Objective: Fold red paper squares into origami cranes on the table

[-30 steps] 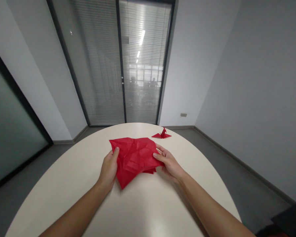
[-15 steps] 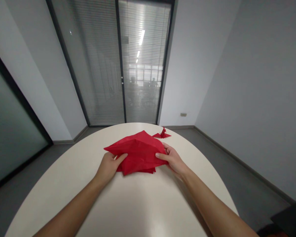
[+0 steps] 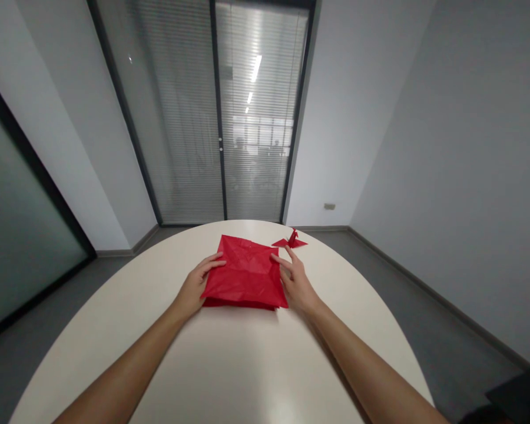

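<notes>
A creased red paper sheet [image 3: 245, 274] lies flat as a square on the round white table [image 3: 229, 365]. My left hand [image 3: 196, 285] rests at its left edge, fingers stretched out along the paper. At the right edge lies my right hand [image 3: 294, 281], fingers spread and extended, touching the sheet. Neither hand grips anything. A small folded red paper crane [image 3: 291, 239] stands on the table just beyond my right hand.
Glass doors with blinds [image 3: 216, 112] stand past the table's far edge. Grey walls close in on the right, a dark glass panel [image 3: 13, 235] on the left. A dark object [image 3: 519, 391] shows at the bottom right corner.
The red sheet was lifted and folded over in both hands; now it lies flat on the table. Both hands have let go and stretch out along its sides.
</notes>
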Motion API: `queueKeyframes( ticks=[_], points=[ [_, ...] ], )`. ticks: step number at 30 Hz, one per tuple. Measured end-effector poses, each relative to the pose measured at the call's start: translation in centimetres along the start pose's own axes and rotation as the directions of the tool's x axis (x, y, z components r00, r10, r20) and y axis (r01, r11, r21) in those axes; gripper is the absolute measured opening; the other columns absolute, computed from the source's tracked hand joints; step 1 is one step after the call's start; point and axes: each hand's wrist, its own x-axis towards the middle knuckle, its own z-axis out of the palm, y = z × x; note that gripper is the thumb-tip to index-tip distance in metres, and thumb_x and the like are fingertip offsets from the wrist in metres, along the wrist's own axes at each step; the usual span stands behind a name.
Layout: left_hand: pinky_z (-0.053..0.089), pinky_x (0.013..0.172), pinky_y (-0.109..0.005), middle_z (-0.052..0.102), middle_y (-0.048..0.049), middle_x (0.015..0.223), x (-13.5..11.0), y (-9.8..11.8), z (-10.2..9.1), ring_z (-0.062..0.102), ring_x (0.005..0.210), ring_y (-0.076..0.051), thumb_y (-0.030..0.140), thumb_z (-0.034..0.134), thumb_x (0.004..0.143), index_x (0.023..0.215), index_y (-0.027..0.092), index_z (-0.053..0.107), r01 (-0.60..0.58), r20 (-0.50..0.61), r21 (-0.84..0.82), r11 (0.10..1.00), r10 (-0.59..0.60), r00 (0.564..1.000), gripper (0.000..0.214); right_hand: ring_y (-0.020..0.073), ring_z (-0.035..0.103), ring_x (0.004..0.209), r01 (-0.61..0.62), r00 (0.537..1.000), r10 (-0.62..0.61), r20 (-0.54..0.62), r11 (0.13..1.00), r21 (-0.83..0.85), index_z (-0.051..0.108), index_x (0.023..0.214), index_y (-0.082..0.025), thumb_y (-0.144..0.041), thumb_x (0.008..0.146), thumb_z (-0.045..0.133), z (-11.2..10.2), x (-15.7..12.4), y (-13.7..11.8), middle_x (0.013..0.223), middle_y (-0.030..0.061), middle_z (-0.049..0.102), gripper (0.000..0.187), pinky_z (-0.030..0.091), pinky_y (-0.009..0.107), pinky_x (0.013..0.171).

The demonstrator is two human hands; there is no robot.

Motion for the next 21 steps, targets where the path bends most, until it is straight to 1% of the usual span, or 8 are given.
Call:
queueKeyframes(
  ticks=[3, 5, 7, 8, 10, 13, 17, 21],
  points=[
    [0.022, 0.122, -0.046, 0.063, -0.0114, 0.135, 0.6, -2.1, -0.8, 0.052, 0.133, -0.027, 0.027, 0.076, 0.073, 0.093, 0.021, 0.078, 0.096, -0.004, 0.034, 0.995, -0.096, 0.995, 0.021, 0.0321, 0.029, 0.147, -0.021, 1.0, 0.022, 0.005, 0.991, -0.133, 0.059, 0.138, -0.023, -0.034, 0.094, 0.051, 0.7, 0.1, 1.9, 0.157, 0.014, 0.035, 0.046, 0.025, 0.057, 0.118],
    [0.018, 0.123, -0.044, 0.066, -0.0105, 0.131, 0.9, -2.4, -1.0, 0.052, 0.132, -0.026, 0.024, 0.07, 0.076, 0.094, 0.02, 0.078, 0.08, -0.104, 0.077, 0.994, -0.072, 0.992, 0.02, 0.0317, 0.032, 0.146, -0.035, 0.999, 0.032, -0.02, 0.98, -0.196, 0.059, 0.138, -0.021, -0.028, 0.093, 0.048, 0.6, 0.7, 2.9, 0.156, 0.015, 0.038, 0.048, 0.027, 0.055, 0.118],
    [0.019, 0.123, -0.043, 0.069, -0.0097, 0.127, 0.8, -1.9, -0.8, 0.054, 0.13, -0.026, 0.024, 0.067, 0.078, 0.098, 0.021, 0.078, 0.031, -0.143, 0.099, 0.995, -0.017, 0.99, 0.023, 0.031, 0.035, 0.144, -0.074, 0.996, 0.061, -0.063, 0.969, -0.237, 0.06, 0.136, -0.021, -0.023, 0.09, 0.047, 0.3, 1.7, 3.9, 0.152, 0.0142, 0.043, 0.049, 0.029, 0.054, 0.117],
    [0.02, 0.123, -0.044, 0.069, -0.0089, 0.127, 0.5, -1.4, -0.5, 0.054, 0.13, -0.026, 0.025, 0.067, 0.079, 0.099, 0.022, 0.078, 0.007, -0.113, 0.104, 0.995, 0.004, 0.994, 0.023, 0.0308, 0.037, 0.144, -0.108, 0.993, 0.09, -0.083, 0.96, -0.259, 0.06, 0.136, -0.02, -0.021, 0.088, 0.047, 0.0, 2.4, 4.3, 0.149, 0.0144, 0.046, 0.05, 0.03, 0.053, 0.117],
    [0.021, 0.123, -0.045, 0.069, -0.0072, 0.129, -0.1, -0.7, 0.2, 0.054, 0.13, -0.028, 0.028, 0.069, 0.081, 0.103, 0.026, 0.078, -0.038, 0.039, 0.168, 0.985, 0.032, 0.999, 0.024, 0.0318, 0.036, 0.144, -0.179, 0.984, 0.16, -0.084, 0.926, -0.332, 0.06, 0.137, -0.021, -0.018, 0.085, 0.048, -0.6, 4.0, 5.0, 0.144, 0.0144, 0.052, 0.053, 0.031, 0.052, 0.116],
    [0.022, 0.122, -0.05, 0.068, -0.0061, 0.131, -1.2, -0.2, 1.1, 0.054, 0.13, -0.032, 0.032, 0.072, 0.081, 0.108, 0.03, 0.078, -0.105, 0.207, 0.272, 0.957, 0.048, 0.977, 0.028, 0.0338, 0.032, 0.146, -0.187, 0.98, 0.197, -0.023, 0.876, -0.446, 0.057, 0.14, -0.022, -0.017, 0.086, 0.05, -1.2, 6.6, 5.8, 0.144, 0.014, 0.052, 0.055, 0.029, 0.052, 0.116],
    [0.018, 0.123, -0.053, 0.067, -0.0068, 0.133, -1.5, -0.5, 1.4, 0.052, 0.131, -0.033, 0.035, 0.072, 0.082, 0.113, 0.031, 0.076, -0.151, 0.283, 0.302, 0.941, 0.063, 0.957, 0.031, 0.0385, 0.035, 0.144, -0.193, 0.975, 0.222, -0.002, 0.845, -0.499, 0.062, 0.134, -0.014, -0.019, 0.086, 0.054, -1.1, 9.7, 6.1, 0.145, 0.0195, 0.051, 0.049, 0.03, 0.051, 0.114],
    [0.014, 0.123, -0.055, 0.066, -0.0078, 0.134, -1.3, -0.3, 1.0, 0.052, 0.132, -0.033, 0.035, 0.068, 0.086, 0.116, 0.031, 0.075, -0.186, 0.322, 0.355, 0.916, 0.067, 0.944, 0.031, 0.0337, 0.056, 0.123, -0.181, 0.98, 0.2, -0.014, 0.851, -0.494, 0.067, 0.12, -0.014, -0.012, 0.08, 0.053, -1.0, 11.3, 5.7, 0.128, 0.0174, 0.064, 0.043, 0.04, 0.043, 0.105]
  ],
)
